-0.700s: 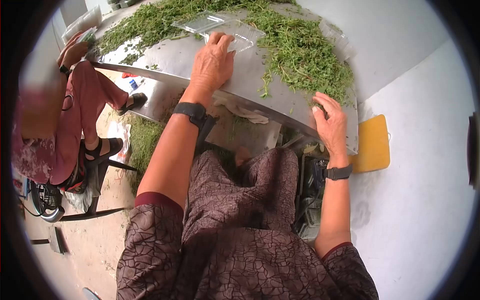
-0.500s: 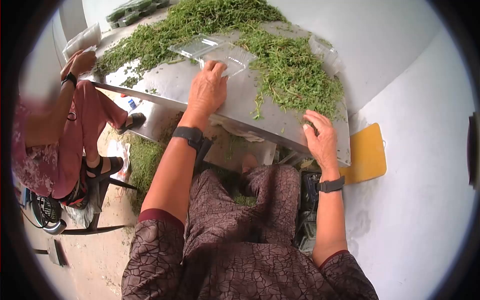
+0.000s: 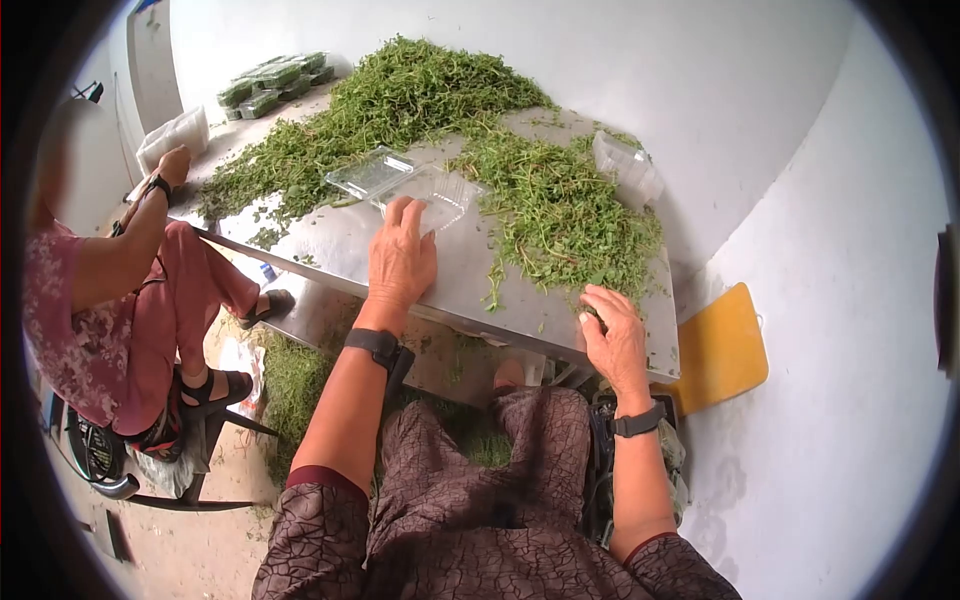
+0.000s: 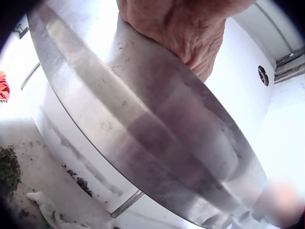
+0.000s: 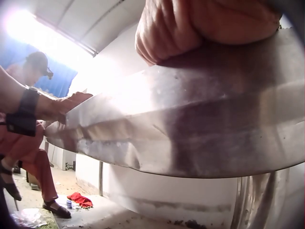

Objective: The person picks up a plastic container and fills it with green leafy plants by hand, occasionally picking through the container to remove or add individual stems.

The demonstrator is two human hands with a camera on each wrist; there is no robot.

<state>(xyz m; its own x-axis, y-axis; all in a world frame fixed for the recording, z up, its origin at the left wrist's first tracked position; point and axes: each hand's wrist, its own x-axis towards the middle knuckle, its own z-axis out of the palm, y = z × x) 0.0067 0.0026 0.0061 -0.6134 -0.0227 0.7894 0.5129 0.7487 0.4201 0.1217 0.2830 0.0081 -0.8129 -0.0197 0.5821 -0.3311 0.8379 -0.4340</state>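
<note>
In the head view my left hand (image 3: pixel 400 255) rests at the table's near side, its fingertips right at the near rim of a clear hinged plastic box (image 3: pixel 440 195). The box lies with its lid (image 3: pixel 370 172) folded back. My right hand (image 3: pixel 615 340) is at the near edge of a heap of leafy greens (image 3: pixel 560 205), with a little dark green showing between thumb and fingers. The right wrist view shows that hand (image 5: pixel 190 28) curled low over the metal table edge; its fingertips are hidden. In the left wrist view only part of the left hand (image 4: pixel 176 28) shows.
A larger heap of greens (image 3: pixel 430 85) covers the back of the metal table (image 3: pixel 340 235). Filled boxes (image 3: pixel 275 80) stand at the back left, clear empty boxes (image 3: pixel 628 170) at the right. Another person (image 3: pixel 130 290) sits at the left. A yellow board (image 3: pixel 720 350) leans against the wall.
The head view has tilted up, so the table and both hands sit lower in it. Both hands keep nearly the same places on the table. The other person's hands have moved at the stacked boxes.
</note>
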